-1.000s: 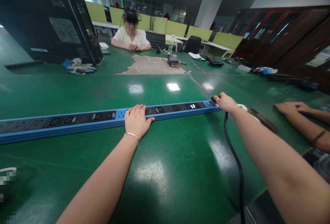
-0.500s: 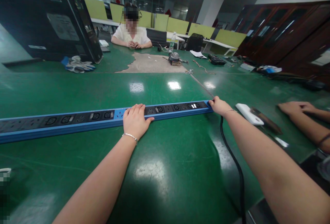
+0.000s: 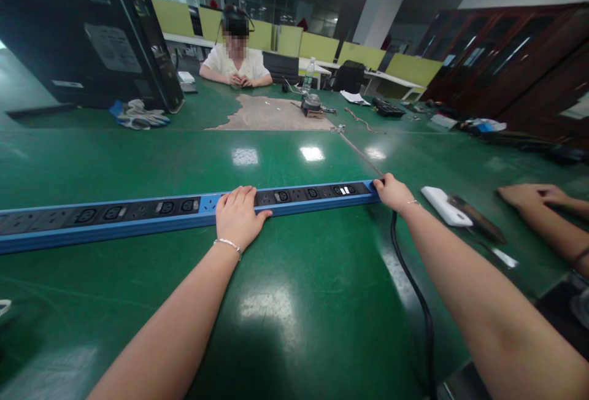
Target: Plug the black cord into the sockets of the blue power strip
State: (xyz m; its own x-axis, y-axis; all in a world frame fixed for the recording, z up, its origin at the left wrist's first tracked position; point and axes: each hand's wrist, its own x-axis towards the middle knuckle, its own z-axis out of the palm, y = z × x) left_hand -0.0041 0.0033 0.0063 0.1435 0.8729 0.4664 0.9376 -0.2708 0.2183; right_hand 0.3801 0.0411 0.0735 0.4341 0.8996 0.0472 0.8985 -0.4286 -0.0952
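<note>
A long blue power strip [image 3: 156, 223] with a row of black sockets lies across the green table, its left end cut off by the view's edge. My left hand [image 3: 238, 215] is wrapped over the strip near its one blue socket, fingers across the top and thumb along the front side. At the strip's right end, my right hand [image 3: 393, 192] is closed around the end, where a thick black power cord [image 3: 411, 289] comes out below it. The right fingers are partly hidden, so their exact hold on the cord cannot be seen.
Right of my right hand lie a white block-shaped item [image 3: 445, 206] and a dark knife-like tool [image 3: 478, 219], near another person's hands [image 3: 529, 194]. Work gloves [image 3: 138, 115] lie beside a large black case [image 3: 92, 44]. A person [image 3: 235, 65] sits across the table.
The power strip and my left hand on it have shifted very slightly left. My right hand stays at the strip's end.
</note>
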